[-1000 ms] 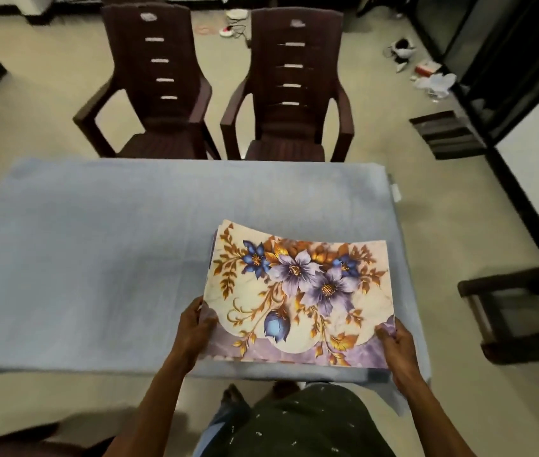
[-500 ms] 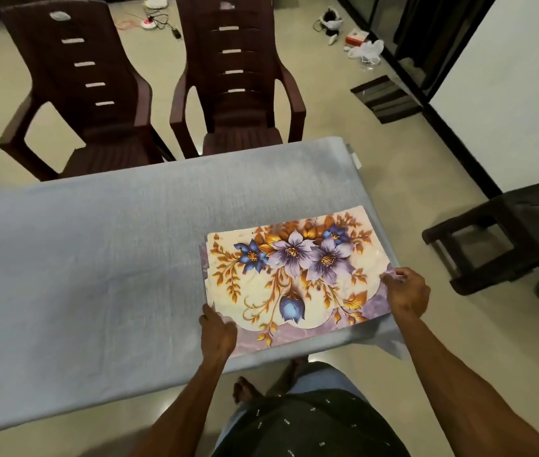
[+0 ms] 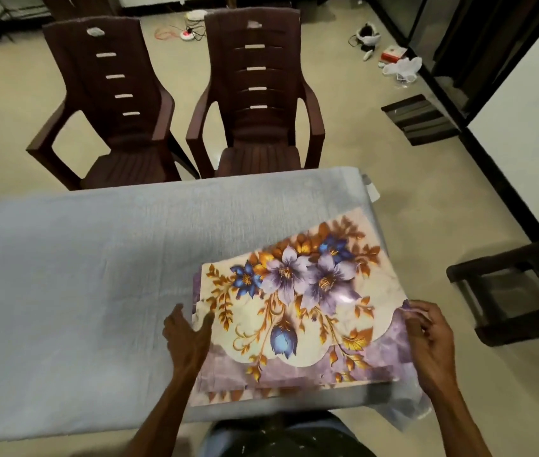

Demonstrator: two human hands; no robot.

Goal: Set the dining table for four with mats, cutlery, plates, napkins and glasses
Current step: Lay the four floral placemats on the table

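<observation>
grey-clothed table [image 3: 63, 291] bears stacked floral mats [image 3: 294, 308], left hand [image 3: 187, 338] resting spread, right hand [image 3: 429, 341] pinching their corner.

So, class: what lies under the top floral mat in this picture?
Under the top floral mat, edges of more mats peek out at its left and near sides, resting on the grey tablecloth. Their number and patterns are covered.

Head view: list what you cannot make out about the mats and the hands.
- Stack of mats: count hidden; the top mat covers the rest.
- Right hand: fingertips blurred at the mat's corner; how many mats it pinches is unclear.
- Left hand: palm side hidden.
</observation>
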